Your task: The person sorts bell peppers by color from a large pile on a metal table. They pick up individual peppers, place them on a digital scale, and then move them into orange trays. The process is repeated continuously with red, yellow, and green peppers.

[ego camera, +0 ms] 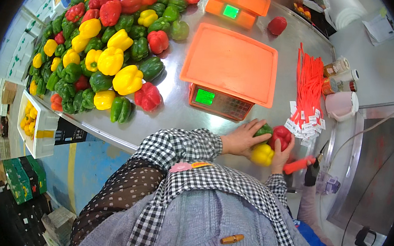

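Observation:
Three bell peppers are bunched together at the table's near edge, between my two hands. My left hand (246, 138) curls from the left around a green bell pepper (264, 130), its fingers lying across the top. A yellow bell pepper (262, 154) sits just below those fingers, against both hands. From the right, my right hand (282, 156) grips a red bell pepper (281, 138), with its thumb on the near side. Just beyond my left hand stands an orange scale (231, 63) with a lit green display. Parts of both palms are hidden by the peppers.
A large heap of mixed bell peppers (94, 56) covers the table's left side. Red mesh bags with tags (308, 93) lie at right, beside jars (336, 67) and a pink container (340, 106). A co-worker's gloved hand (312, 173) is close by, near red netting (298, 164). A second scale (235, 8) stands farther back.

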The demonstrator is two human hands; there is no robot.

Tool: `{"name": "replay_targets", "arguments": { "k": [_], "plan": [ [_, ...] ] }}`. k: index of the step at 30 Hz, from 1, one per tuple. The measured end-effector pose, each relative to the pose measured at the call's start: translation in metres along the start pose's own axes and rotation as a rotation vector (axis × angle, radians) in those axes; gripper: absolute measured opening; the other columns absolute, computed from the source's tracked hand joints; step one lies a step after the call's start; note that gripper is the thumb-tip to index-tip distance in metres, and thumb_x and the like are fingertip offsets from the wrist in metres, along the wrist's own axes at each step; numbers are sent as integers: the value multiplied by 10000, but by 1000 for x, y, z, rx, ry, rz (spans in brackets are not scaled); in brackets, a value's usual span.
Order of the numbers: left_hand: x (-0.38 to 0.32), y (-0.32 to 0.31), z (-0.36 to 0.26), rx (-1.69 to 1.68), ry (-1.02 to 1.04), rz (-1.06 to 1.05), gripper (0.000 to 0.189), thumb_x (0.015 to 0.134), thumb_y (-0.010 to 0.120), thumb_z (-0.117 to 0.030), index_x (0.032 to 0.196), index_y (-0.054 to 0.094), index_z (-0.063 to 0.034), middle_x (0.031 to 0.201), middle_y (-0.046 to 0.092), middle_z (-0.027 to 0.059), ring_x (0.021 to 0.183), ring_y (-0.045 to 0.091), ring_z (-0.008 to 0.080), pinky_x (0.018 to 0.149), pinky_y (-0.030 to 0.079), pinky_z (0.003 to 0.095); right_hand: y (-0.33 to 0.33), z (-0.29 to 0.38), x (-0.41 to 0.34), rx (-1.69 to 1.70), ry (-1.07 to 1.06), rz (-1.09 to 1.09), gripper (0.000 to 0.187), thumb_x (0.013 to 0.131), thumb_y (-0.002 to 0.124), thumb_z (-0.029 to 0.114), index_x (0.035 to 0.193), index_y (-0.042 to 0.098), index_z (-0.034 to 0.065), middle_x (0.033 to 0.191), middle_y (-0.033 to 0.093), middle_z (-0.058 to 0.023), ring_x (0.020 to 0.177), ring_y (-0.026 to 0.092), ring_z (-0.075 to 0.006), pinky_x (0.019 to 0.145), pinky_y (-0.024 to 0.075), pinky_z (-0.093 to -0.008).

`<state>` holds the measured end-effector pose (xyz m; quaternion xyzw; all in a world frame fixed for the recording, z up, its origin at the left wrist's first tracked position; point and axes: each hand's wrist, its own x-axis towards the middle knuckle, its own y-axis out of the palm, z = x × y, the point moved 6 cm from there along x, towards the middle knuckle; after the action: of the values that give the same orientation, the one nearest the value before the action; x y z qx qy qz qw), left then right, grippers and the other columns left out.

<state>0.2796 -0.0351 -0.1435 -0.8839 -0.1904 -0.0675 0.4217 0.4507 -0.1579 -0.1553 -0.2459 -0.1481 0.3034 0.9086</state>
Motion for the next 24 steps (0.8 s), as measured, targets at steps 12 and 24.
{"name": "replay_targets", "arguments": {
  "k": [12, 24],
  "plan": [
    [-74, -114, 18, -122, -84, -281, 827, 785, 837, -269, 1488, 433, -109, 1515, 375, 292, 1365, 429, 478, 1128, 395, 534, 2, 86, 13, -595, -329, 179, 650, 884, 756, 199, 1436, 480, -4, 1477, 426, -273, 1375, 411, -448, 1161, 338, -503],
    [-230, -306, 117, 785, -994, -441, 816, 718, 843, -453, 1425, 536, -183, 1394, 529, 155, 1320, 457, 348, 994, 383, 506, 126, 226, -67, 15, -655, 779, 471, 828, 732, 29, 1280, 602, -8, 1165, 642, -180, 1021, 648, -310, 843, 546, -372]
  ]
}}
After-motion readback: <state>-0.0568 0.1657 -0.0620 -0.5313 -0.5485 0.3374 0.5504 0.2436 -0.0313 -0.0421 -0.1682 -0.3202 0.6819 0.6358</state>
